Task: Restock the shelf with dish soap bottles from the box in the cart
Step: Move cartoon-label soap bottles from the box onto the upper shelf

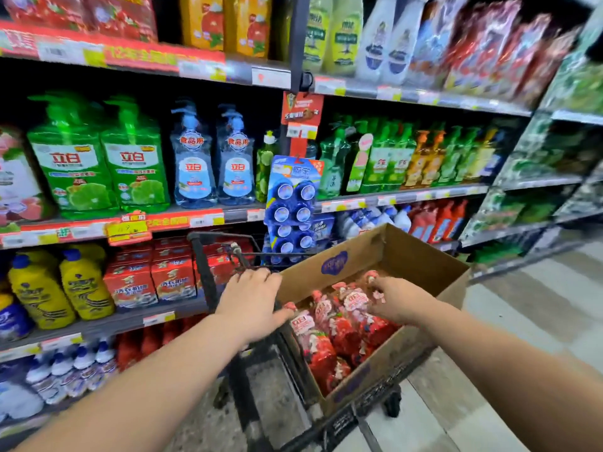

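Observation:
An open cardboard box (421,256) sits tilted on a black cart (208,269). Inside lie several red and pink dish soap bottles (329,334) with pump tops. My left hand (253,301) rests on the box's near left rim, fingers curled over the edge. My right hand (396,300) reaches into the box, and its fingers pinch the pink pump top of one red bottle (357,298). The shelf (182,220) to the left carries green and clear blue dish soap bottles (133,161).
Shelving full of cleaning products runs along the left and ahead. A hanging strip of blue toilet blocks (292,203) dangles from the upright just beyond the cart. Tiled aisle floor (522,305) lies to the right of the cart.

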A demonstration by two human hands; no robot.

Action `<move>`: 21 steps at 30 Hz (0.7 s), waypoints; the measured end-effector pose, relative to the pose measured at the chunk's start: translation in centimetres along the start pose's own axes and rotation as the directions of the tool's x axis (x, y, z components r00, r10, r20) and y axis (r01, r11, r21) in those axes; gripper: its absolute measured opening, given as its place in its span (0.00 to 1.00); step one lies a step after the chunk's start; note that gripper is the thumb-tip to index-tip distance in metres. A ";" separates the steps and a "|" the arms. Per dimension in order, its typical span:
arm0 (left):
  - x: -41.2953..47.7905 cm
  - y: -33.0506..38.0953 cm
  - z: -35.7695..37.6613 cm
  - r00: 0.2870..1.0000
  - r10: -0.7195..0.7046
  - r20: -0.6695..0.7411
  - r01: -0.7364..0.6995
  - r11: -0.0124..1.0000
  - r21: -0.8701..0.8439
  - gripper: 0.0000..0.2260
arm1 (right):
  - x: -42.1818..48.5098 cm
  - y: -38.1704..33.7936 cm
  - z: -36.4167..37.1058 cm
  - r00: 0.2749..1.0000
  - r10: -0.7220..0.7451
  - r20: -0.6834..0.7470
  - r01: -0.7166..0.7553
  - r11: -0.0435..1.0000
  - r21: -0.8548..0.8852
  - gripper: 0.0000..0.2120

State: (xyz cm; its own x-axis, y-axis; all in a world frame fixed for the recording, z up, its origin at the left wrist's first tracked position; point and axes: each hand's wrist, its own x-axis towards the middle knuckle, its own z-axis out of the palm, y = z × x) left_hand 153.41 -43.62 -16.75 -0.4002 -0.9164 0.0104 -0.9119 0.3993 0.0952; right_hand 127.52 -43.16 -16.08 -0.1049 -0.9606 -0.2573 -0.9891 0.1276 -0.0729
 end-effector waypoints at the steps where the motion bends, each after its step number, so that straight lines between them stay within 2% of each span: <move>1: 1.3 1.3 0.5 1.000 0.018 0.012 -0.018 1.000 -0.008 0.31 | 0.5 1.6 0.2 1.000 0.008 0.010 -0.008 1.000 0.012 0.25; 6: 9.1 7.6 4.5 0.992 0.066 0.104 -0.063 0.998 -0.029 0.31 | 6.0 10.1 1.1 0.994 0.072 0.082 -0.073 0.997 0.012 0.24; 9: 14.1 10.7 7.4 0.980 0.047 0.192 -0.042 0.999 -0.026 0.31 | 11.1 14.6 1.8 0.989 0.051 0.139 -0.053 0.999 0.014 0.26; 13: 21.0 14.7 10.7 0.947 0.028 0.321 -0.019 0.999 -0.032 0.32 | 18.1 19.1 3.2 0.974 -0.007 0.228 -0.005 0.999 0.051 0.23; 18: 27.4 17.8 14.8 0.901 -0.019 0.434 0.076 0.990 -0.116 0.30 | 25.3 22.3 5.8 0.943 0.000 0.331 -0.030 0.996 0.084 0.24; 21: 30.1 18.7 17.1 0.861 -0.053 0.506 0.153 0.976 -0.157 0.28 | 28.3 23.0 6.9 0.934 0.031 0.356 -0.097 0.980 0.171 0.25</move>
State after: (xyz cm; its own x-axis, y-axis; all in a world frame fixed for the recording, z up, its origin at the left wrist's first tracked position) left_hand 122.78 -63.21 -31.66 -0.3422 -0.7954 -0.5003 -0.9364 0.2449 0.2512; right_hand 102.53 -65.68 -31.67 -0.0919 -0.8056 -0.5853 -0.9419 0.2610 -0.2114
